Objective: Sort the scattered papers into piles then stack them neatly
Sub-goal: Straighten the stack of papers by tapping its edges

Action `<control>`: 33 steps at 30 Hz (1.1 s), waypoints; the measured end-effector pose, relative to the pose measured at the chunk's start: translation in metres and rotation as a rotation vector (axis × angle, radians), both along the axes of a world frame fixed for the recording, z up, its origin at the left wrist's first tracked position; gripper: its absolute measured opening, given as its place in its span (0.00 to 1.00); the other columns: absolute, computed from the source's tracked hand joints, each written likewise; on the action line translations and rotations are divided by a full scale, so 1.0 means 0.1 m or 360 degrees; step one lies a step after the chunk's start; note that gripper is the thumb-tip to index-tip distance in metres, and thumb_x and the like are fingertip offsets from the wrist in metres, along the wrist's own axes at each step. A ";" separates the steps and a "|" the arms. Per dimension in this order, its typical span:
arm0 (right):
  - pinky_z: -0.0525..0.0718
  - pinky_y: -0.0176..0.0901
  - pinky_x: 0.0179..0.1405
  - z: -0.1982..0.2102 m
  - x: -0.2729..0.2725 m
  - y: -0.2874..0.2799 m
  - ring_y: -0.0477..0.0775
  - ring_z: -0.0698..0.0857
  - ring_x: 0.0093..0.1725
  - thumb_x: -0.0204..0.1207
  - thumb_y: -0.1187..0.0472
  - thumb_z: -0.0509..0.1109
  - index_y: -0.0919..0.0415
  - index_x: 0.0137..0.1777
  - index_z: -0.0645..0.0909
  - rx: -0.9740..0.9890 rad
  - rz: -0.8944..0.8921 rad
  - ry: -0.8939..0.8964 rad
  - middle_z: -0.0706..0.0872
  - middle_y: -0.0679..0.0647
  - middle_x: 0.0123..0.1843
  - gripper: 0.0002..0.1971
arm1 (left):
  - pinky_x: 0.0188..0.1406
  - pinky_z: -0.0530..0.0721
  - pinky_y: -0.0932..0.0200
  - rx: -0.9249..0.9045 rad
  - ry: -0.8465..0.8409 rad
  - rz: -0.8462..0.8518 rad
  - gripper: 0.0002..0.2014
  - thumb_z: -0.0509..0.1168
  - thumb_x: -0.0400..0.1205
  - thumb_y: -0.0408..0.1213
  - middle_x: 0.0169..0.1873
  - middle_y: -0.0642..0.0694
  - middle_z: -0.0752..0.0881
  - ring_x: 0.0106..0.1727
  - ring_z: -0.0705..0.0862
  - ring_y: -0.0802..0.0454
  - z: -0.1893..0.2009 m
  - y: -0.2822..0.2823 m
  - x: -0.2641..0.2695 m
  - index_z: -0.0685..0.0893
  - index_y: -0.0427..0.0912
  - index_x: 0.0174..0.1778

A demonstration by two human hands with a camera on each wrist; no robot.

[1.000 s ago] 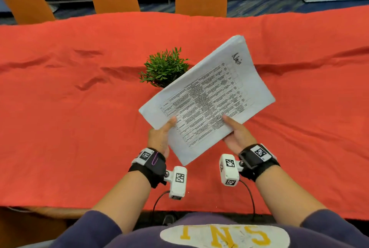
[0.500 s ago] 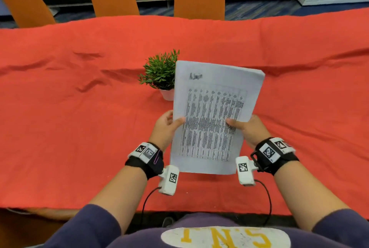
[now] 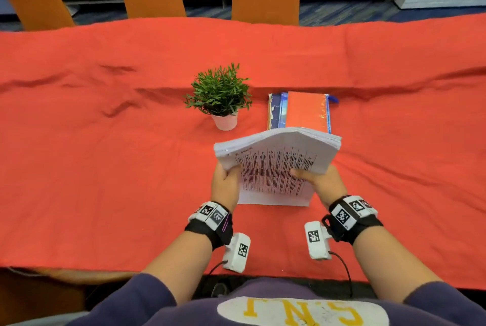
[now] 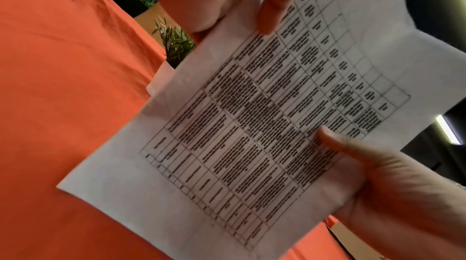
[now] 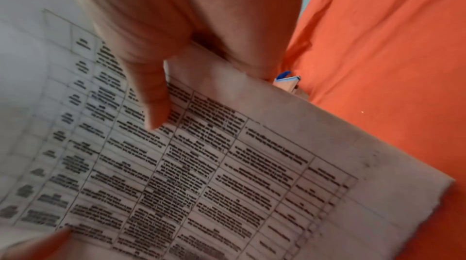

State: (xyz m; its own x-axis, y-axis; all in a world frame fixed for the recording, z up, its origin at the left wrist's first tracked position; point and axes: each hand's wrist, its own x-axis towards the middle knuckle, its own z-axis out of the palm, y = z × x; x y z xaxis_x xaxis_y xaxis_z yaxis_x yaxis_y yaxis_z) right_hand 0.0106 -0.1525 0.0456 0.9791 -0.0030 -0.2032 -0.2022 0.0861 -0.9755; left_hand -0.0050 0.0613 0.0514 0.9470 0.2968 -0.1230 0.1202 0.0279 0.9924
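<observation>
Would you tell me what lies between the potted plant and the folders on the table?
Only bare red tablecloth separates the potted plant from the folders; the head view shows this.

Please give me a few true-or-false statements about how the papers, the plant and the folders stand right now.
1. Both hands hold the paper stack. True: left hand and right hand each have a thumb on top.
2. The potted plant lies tipped over. False: it stands upright on the red tablecloth.
3. The top sheet shows a printed table. True.
4. The folders lie left of the plant. False: they lie to its right.
5. The stack lies flat on the cloth. False: it is held up, arched.
</observation>
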 end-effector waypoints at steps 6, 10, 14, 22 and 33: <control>0.85 0.40 0.55 0.15 -0.05 0.09 0.42 0.89 0.52 0.69 0.67 0.78 0.50 0.49 0.87 -0.0053 -0.0093 -0.0150 0.92 0.42 0.46 0.12 | 0.62 0.81 0.57 0.0071 -0.0158 0.0008 0.16 0.58 0.83 0.31 0.57 0.52 0.87 0.60 0.84 0.58 0.19 -0.03 -0.01 0.77 0.43 0.67; 0.83 0.25 0.43 0.06 -0.14 0.19 0.31 0.87 0.41 0.71 0.73 0.75 0.55 0.47 0.85 -0.0017 -0.0154 -0.0193 0.89 0.41 0.43 0.12 | 0.63 0.80 0.54 0.0070 -0.0191 0.0064 0.16 0.59 0.79 0.38 0.57 0.52 0.86 0.60 0.84 0.57 0.12 -0.06 -0.07 0.77 0.51 0.63; 0.83 0.25 0.42 -0.07 -0.21 0.22 0.33 0.88 0.43 0.72 0.70 0.75 0.50 0.46 0.86 -0.0038 -0.0102 -0.0112 0.91 0.38 0.41 0.12 | 0.60 0.81 0.51 0.0037 -0.0143 0.0077 0.14 0.58 0.78 0.37 0.53 0.53 0.87 0.56 0.85 0.59 0.03 -0.06 -0.11 0.78 0.54 0.59; 0.81 0.22 0.45 -0.11 -0.22 0.17 0.32 0.87 0.48 0.71 0.68 0.77 0.49 0.51 0.84 -0.0112 -0.0039 -0.0084 0.89 0.39 0.49 0.14 | 0.59 0.79 0.45 0.0066 -0.0083 0.0094 0.11 0.56 0.80 0.38 0.45 0.56 0.85 0.49 0.82 0.57 -0.02 -0.03 -0.09 0.78 0.61 0.48; 0.77 0.41 0.49 -0.42 -0.22 0.13 0.51 0.83 0.48 0.74 0.74 0.63 0.59 0.50 0.81 -0.0528 0.0006 0.0027 0.86 0.52 0.47 0.12 | 0.48 0.73 0.64 0.0228 0.0004 0.0064 0.20 0.49 0.83 0.28 0.46 0.61 0.78 0.47 0.78 0.74 -0.25 -0.03 -0.14 0.70 0.64 0.49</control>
